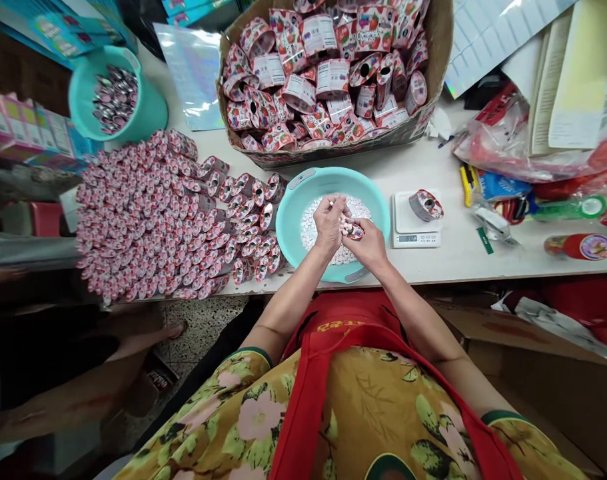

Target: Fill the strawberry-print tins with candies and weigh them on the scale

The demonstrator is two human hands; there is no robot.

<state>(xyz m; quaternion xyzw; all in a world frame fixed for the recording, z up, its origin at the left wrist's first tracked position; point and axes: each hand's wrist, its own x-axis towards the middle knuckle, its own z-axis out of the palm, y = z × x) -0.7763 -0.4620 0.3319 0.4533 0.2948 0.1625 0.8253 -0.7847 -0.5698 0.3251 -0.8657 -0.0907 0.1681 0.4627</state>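
Both of my hands are over a turquoise basin [287, 230] that holds many small white candies [310, 230]. My left hand [328, 223] is curled, with several of the white pieces at its fingers. In my right hand [369, 243] is a small pink and red printed container [354, 232], tilted, its open top facing my left hand. White pieces lie at the container's mouth, where the two hands meet. My fingers partly cover the container, so how full it is cannot be seen.
Right of the basin, a white digital scale [416, 239] bears one printed container [426, 205]. Many standing containers [148, 220] crowd the table's left. Behind, a cardboard box [328, 152] brims with more. A turquoise bucket [150, 107] holds small shiny pieces. Another person's leg [138, 343] shows lower left.
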